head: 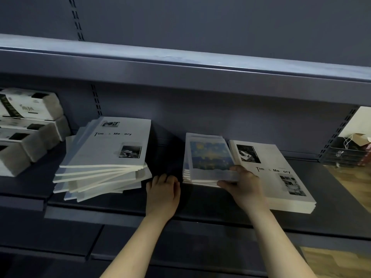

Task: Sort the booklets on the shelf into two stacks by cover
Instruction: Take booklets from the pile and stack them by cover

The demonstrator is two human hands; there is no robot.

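Observation:
Three groups of booklets lie on the dark shelf (200,199). At the left is a messy, fanned pile (104,163) topped by a white "Time & Memory" cover. In the middle stands a small stack with a blue painting cover (208,155). Right of it lies a neat stack of white "Time & Memory" booklets (281,181). My right hand (244,185) grips the front right corner of the blue-cover stack, thumb on top. My left hand (163,189) rests on the shelf between the left pile and the middle stack, fingers curled, holding nothing.
Wrapped tissue packs (30,125) are stacked at the far left of the shelf. Another shelf board (180,63) overhangs closely above. A wire basket (345,153) with clutter sits beyond the shelf's right end, over a wooden floor.

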